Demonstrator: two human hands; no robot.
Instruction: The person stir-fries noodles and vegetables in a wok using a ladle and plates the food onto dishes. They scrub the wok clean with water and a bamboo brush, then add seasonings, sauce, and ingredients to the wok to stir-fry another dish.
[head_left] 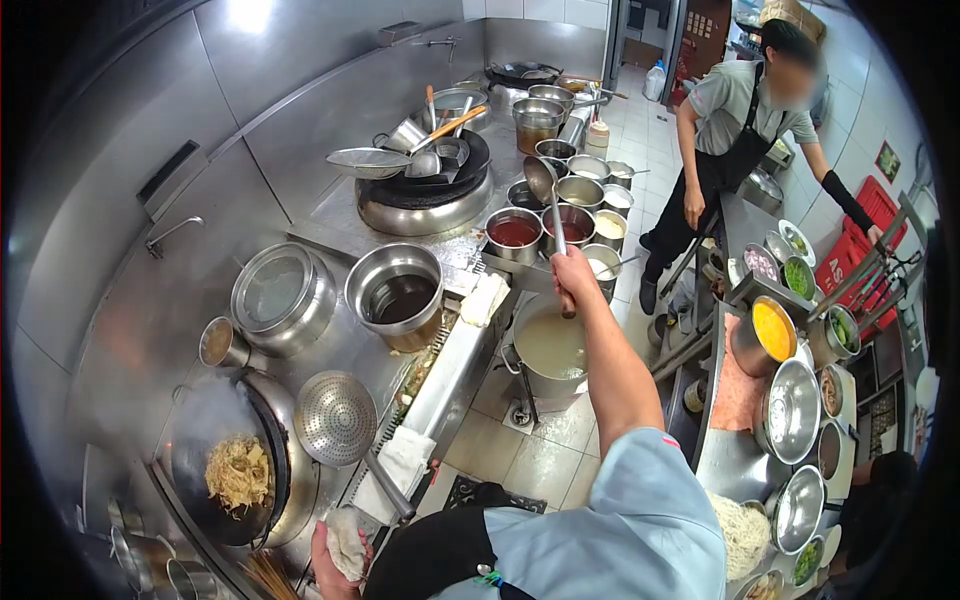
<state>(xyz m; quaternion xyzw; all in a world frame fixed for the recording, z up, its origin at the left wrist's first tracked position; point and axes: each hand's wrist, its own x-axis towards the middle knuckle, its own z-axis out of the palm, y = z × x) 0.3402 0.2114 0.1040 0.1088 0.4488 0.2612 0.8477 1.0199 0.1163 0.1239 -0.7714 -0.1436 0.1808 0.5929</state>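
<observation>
My right hand is stretched forward, its fingers closed round the wooden end of a ladle. The ladle's bowl is over the steel pots of sauces and seasonings, near a pot of red sauce. Low in the view, my left hand grips a folded white cloth beside the wok's edge. In the wok at left, a steaming heap of pale brown, shredded-looking food rests. A perforated skimmer lies between that wok and the counter's front edge.
A pot of dark liquid and a lidded pot stand behind the skimmer. Below my right arm is a large pot of cloudy liquid. Another person stands at the right-hand counter, which carries bowls and a pot of yellow liquid.
</observation>
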